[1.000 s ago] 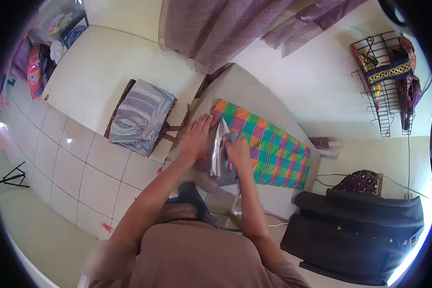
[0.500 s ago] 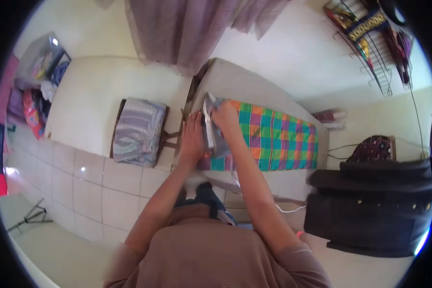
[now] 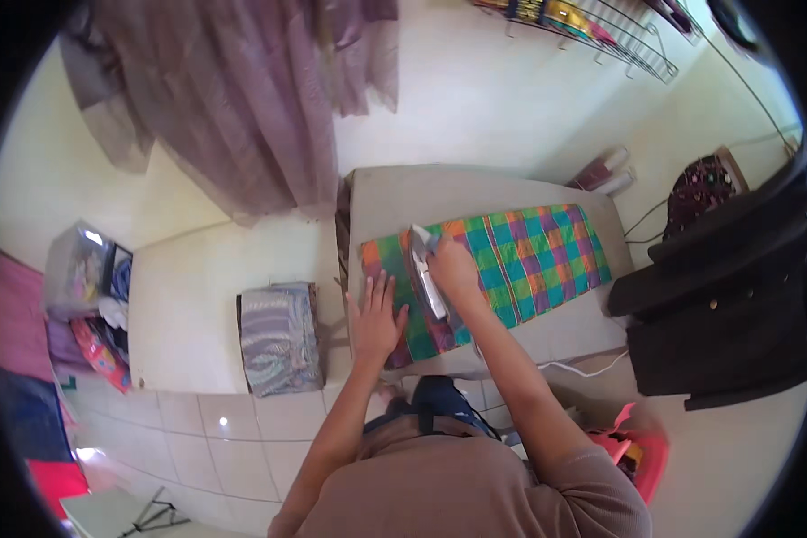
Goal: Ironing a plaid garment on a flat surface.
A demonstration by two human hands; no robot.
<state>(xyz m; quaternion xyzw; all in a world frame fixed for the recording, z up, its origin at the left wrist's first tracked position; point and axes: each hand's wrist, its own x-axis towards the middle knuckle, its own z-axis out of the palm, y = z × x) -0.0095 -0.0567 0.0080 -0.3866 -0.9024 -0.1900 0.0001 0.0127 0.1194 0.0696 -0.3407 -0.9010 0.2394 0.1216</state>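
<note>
R hand (image 3: pixel 453 269) gripping iron (image 3: pixel 424 273)

Soft daylight (fisheye-warped, dark-rimmed edges)

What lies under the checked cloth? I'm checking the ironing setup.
The checked cloth lies on a beige padded table. The iron and left hand rest on it; the table beneath is covered.

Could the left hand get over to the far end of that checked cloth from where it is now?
Probably yes. The left hand lies flat on the near end of the checked cloth, but the right hand and the iron sit between, so it would have to pass around them.
</note>
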